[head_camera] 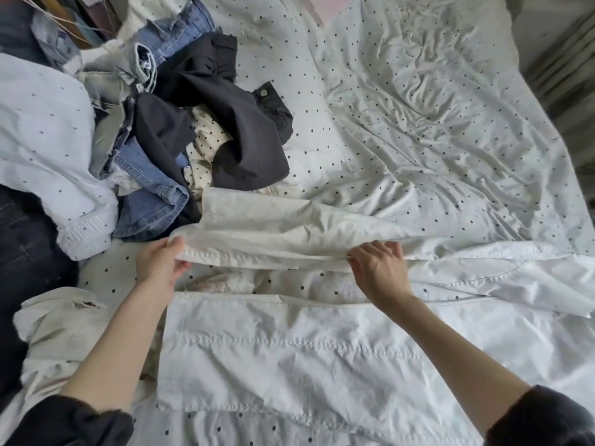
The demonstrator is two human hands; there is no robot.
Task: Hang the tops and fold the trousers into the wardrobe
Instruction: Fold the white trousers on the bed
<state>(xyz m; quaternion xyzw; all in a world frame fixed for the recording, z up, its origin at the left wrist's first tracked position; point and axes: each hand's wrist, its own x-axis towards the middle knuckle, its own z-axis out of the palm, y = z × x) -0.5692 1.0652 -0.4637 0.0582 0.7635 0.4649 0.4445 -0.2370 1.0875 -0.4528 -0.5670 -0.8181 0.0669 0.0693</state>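
My left hand (162, 263) grips the hem end of one leg of the white trousers (289, 342), my right hand (380, 272) pinches the same leg's edge further along, both forearms reaching forward over the polka-dot bedsheet (418, 140); I judge the folding step underway, next laying this leg onto the other, flat below it, with jeans (151, 194) and dark garments (238, 123) heaped beyond
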